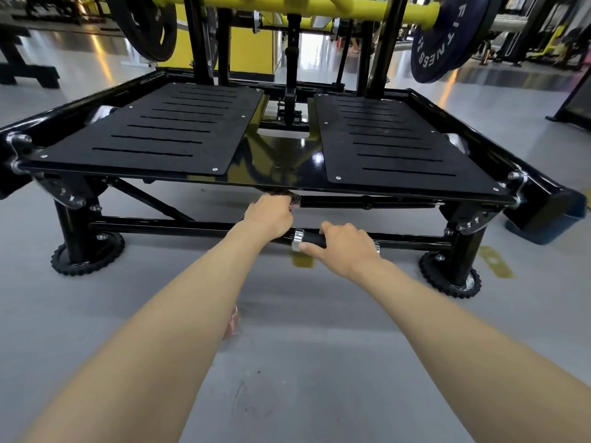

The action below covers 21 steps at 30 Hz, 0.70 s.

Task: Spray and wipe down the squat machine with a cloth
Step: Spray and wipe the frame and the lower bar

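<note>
Both grips are clenched: the left grip [270,215] bunches the cloth [295,200] against the machine [278,164] at its front edge, just up-left of the right grip [343,246] clasping a handle [311,240]; a slipping cloth could scrape knuckles there.

The dark speckled cloth [295,199] is almost wholly hidden under the left hand [268,215], whose fingertips are out of sight. The right hand [342,247] covers the middle of the black grip bar with chrome collars [311,239]. A blurred pinkish object [232,321] behind the left forearm is unidentifiable. The top edge cuts off the yellow tubular frame [319,4] and the navy lettered weight plate [438,43].
</note>
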Each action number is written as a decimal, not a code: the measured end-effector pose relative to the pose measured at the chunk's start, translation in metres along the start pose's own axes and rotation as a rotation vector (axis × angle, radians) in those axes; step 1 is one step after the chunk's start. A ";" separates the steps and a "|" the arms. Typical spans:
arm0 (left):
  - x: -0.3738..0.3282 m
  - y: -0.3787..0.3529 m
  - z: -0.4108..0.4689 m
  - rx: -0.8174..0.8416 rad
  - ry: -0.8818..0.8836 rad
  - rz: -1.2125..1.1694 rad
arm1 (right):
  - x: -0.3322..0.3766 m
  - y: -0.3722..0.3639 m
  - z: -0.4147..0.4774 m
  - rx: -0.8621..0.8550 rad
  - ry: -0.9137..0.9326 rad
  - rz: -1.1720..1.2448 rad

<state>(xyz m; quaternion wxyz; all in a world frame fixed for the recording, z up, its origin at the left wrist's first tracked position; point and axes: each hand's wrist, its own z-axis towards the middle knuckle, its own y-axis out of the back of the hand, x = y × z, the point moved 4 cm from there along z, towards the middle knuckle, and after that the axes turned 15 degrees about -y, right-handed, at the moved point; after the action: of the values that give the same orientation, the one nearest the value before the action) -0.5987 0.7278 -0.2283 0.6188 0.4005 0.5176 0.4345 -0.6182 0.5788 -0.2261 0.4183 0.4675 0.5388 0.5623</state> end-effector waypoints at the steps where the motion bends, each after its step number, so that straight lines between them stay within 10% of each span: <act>1: 0.000 -0.002 0.002 -0.007 -0.002 -0.010 | -0.001 0.000 0.000 -0.003 -0.001 0.020; 13: 0.009 -0.002 -0.041 -0.215 -0.312 -0.035 | -0.004 -0.004 -0.001 0.002 0.013 0.090; 21: -0.006 -0.012 -0.052 -0.517 0.142 -0.360 | -0.005 -0.009 -0.002 -0.059 0.044 0.056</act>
<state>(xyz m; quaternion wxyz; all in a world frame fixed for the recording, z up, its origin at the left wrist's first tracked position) -0.6487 0.7209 -0.2448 0.7292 0.1007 0.4946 0.4621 -0.6193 0.5743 -0.2349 0.4039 0.4575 0.5177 0.5996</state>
